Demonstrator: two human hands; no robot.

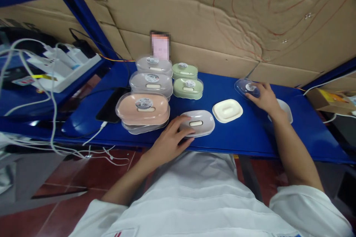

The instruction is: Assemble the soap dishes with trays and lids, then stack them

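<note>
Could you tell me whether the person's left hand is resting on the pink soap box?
No, the left hand rests on the grey soap box near the shelf's front edge, while the pink soap box sits untouched to its left.

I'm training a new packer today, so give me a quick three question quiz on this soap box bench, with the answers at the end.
1. True or false: the left hand rests on a grey soap box near the front edge of the blue shelf.
2. What does the right hand touch?
A. the pink soap box
B. a clear lid with a round sticker
C. the cream tray
3. Fill in: the cream tray lies between the grey soap box and the ____ hand.

Key
1. True.
2. B, the clear lid; the pink soap box sits far to the left.
3. Right.
</note>
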